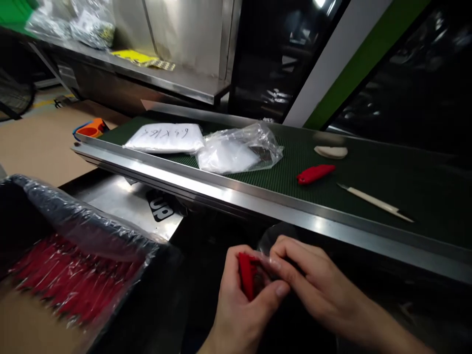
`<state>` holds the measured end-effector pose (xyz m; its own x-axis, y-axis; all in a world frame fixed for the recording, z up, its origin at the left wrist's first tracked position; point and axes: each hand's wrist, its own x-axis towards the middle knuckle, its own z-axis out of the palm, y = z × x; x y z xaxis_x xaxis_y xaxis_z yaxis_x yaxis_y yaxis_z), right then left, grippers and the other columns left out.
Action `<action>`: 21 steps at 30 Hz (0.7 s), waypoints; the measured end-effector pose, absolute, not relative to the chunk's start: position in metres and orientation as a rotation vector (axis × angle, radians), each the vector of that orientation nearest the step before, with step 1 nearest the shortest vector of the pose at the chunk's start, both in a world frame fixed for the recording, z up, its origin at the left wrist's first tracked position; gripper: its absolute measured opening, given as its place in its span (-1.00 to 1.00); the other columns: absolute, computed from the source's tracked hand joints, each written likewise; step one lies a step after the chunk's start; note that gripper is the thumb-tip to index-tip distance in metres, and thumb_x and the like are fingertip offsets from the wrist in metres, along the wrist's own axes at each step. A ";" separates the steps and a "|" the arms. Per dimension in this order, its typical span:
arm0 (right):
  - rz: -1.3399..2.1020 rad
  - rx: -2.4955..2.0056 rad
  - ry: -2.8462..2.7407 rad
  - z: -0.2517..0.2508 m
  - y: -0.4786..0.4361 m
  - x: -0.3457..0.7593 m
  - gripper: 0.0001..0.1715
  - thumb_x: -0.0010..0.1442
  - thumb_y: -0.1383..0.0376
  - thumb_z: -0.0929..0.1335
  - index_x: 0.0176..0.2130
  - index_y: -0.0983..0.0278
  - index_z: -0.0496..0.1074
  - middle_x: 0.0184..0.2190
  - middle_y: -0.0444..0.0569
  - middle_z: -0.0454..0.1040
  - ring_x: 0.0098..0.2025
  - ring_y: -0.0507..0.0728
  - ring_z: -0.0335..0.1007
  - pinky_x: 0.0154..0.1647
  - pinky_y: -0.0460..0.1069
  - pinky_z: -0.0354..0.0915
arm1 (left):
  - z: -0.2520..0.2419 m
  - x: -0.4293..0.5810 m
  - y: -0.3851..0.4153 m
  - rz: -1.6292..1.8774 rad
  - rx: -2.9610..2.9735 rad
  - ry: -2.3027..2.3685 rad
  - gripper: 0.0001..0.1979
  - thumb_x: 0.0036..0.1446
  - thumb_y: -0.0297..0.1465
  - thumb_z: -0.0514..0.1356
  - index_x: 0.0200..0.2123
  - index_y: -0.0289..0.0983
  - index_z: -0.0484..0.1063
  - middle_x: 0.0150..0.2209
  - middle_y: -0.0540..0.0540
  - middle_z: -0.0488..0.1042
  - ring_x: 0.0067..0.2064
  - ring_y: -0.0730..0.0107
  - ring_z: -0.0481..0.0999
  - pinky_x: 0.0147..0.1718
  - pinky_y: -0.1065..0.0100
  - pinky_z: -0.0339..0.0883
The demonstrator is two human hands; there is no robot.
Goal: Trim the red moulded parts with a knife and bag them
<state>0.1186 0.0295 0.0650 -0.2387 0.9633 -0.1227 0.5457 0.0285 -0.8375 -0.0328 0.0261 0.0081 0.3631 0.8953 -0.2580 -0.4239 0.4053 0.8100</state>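
My left hand [243, 305] is closed around a small red piece [246, 275] that looks like plastic, its dark inner side partly hidden by my fingers. Close beside it my right hand [313, 275] pinches a bit of clear plastic film [271, 260] at the edge of the red piece. The film looks like a small bag, though its full shape is hidden. On the green belt [287, 191] beyond my hands lie another red piece [316, 173], a craft knife [376, 201] with a pale handle, and an off-white curved piece [331, 152].
A metal rail [221, 189] edges the belt in front of me. A white packet with handwriting [165, 137] and an opened clear bag [239, 152] lie on the belt. At left stands a plastic-lined box [92, 221] of red pieces. An orange tape roll [92, 129] sits behind.
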 end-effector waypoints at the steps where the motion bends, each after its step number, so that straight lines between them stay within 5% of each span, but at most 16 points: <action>1: 1.208 -1.526 -1.740 0.056 0.018 0.118 -0.68 0.40 0.17 0.17 -0.33 0.22 0.33 -0.38 -0.19 0.35 -0.34 -0.06 0.28 -0.31 -0.14 0.24 | 0.009 -0.032 0.025 0.919 0.719 0.795 -0.60 0.01 -0.27 0.40 -0.22 -0.22 0.25 -0.36 0.04 0.35 -0.37 0.55 0.31 -0.37 0.49 0.25; 8: 1.000 -1.718 -1.611 0.021 -0.014 0.137 -0.64 0.40 0.15 0.16 -0.42 0.22 0.21 -0.46 -0.20 0.25 -0.44 -0.05 0.19 -0.42 -0.14 0.19 | -0.009 -0.027 0.007 0.793 0.748 1.002 -0.70 0.12 -0.41 0.24 -0.17 -0.20 0.14 -0.37 0.06 0.36 -0.46 0.57 0.28 -0.46 0.49 0.20; 14: 0.631 -1.684 -1.646 0.028 -0.027 0.134 -0.91 0.34 0.22 0.27 -0.20 0.17 0.33 -0.33 -0.15 0.36 -0.34 -0.02 0.29 -0.33 -0.12 0.24 | -0.016 -0.025 0.002 0.704 1.176 1.103 -0.61 0.15 -0.47 0.17 0.00 -0.13 0.13 -0.27 0.03 0.42 -0.30 0.46 0.43 -0.29 0.42 0.33; 21: 0.974 -1.622 -1.668 0.031 -0.039 0.128 -0.88 0.33 0.21 0.28 -0.23 0.09 0.41 -0.34 -0.26 0.47 -0.35 -0.09 0.42 -0.38 -0.21 0.31 | -0.034 -0.026 -0.010 0.597 1.705 1.030 -0.34 0.10 -0.57 0.10 0.21 -0.04 -0.04 -0.13 -0.05 0.44 -0.20 0.31 0.47 -0.20 0.27 0.32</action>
<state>0.1282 -0.0389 0.0310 -0.0638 0.9957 -0.0667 0.5477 -0.0209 -0.8364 -0.0260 -0.0096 -0.0340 0.5129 0.8545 -0.0823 0.3531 -0.1226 0.9275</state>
